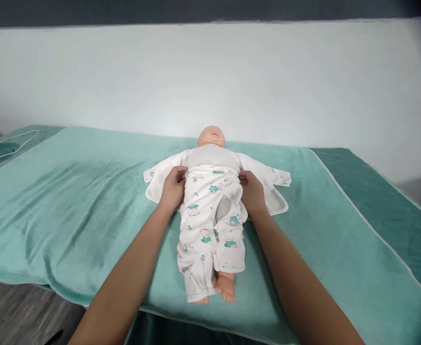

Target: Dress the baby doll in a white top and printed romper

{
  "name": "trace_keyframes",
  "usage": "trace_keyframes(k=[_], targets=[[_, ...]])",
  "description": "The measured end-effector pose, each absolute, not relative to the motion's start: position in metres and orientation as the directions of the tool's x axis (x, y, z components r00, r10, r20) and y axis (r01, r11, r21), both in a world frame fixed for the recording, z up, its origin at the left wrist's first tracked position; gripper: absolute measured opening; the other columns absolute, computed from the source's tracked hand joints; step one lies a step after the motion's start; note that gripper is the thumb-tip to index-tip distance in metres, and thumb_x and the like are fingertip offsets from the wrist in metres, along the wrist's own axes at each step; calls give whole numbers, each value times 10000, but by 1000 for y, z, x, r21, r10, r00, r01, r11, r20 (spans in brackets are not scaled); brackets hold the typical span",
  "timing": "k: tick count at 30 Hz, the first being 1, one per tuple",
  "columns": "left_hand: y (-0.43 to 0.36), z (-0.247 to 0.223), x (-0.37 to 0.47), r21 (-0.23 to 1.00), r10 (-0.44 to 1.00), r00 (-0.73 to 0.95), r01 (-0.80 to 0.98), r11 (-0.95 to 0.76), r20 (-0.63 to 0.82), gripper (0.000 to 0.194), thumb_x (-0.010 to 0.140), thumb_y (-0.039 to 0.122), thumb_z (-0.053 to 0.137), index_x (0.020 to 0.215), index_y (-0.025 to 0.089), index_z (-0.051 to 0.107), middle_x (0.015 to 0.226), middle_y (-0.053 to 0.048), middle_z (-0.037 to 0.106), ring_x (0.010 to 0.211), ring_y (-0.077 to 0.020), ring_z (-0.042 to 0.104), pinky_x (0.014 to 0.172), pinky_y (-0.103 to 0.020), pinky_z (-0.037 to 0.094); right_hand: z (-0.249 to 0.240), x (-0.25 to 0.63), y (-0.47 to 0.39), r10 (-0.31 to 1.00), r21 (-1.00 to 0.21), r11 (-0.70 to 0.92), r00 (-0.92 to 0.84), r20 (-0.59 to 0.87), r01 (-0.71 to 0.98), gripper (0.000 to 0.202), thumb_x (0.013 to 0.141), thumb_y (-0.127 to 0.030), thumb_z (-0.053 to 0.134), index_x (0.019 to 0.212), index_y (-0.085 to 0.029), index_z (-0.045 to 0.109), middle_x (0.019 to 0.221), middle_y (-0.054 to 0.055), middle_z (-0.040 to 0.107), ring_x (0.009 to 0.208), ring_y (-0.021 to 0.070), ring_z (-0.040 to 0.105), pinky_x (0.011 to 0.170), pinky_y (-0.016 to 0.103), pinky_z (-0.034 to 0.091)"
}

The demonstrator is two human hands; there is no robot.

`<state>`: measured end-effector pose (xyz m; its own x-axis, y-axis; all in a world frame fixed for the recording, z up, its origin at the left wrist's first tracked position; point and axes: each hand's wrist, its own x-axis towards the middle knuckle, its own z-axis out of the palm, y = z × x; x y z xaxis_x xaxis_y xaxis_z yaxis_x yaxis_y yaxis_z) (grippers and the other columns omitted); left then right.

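A baby doll (211,136) lies on its back on a green blanket, head toward the wall, feet toward me. White printed pants (199,211) cover its legs and reach up over its waist, with an opening at the crotch. A white jacket (264,179) is spread open beneath the doll, its sleeves out to both sides. My left hand (175,186) has its fingers closed on the pants' waistband at the left edge. At the right edge, my right hand (251,189) pinches the same waistband. Both feet show below the pant cuffs.
The green blanket (88,191) covers the table, with folds at the left. A darker green cloth (386,201) lies along the right side. Behind stands a white wall (210,76). Wooden floor (12,311) shows at the lower left.
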<state>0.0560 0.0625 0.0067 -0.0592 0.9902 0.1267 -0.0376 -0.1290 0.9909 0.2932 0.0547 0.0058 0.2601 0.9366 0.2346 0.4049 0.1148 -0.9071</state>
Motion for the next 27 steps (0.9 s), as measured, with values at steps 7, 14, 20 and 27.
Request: trace_keyframes(k=[7,14,20,27], targets=[[71,-2,57,962,951,-165,118,-245,262,254,765,153,586,1010,220,590,1019,-39,639,945,-164,607,892,-317,494,9,292,53,924,-958,139,315,217,251,232,726,-288,606,950,-232,586,936,48,694,910,218,647,879,390,505],[64,11,59,892,876,-178,154,-424,447,167,882,297,590,1010,214,657,1133,-63,623,1122,-186,589,1019,-339,469,10,289,59,897,-928,73,382,222,366,150,732,-303,600,854,-219,574,863,44,651,823,213,604,821,389,497],[62,18,55,907,914,-17,130,-399,405,189,848,329,664,1012,235,656,1323,-72,542,1268,-210,509,1106,-363,393,17,286,49,878,-933,223,356,319,284,165,808,-333,629,929,-221,632,930,45,675,902,208,632,876,380,508],[71,33,48,919,932,167,180,-350,322,214,776,292,732,966,238,651,1281,-60,511,1232,-219,500,1059,-344,384,36,293,45,895,-844,422,-8,445,331,190,839,-376,676,993,-267,648,1145,39,616,1140,224,570,1029,405,443]])
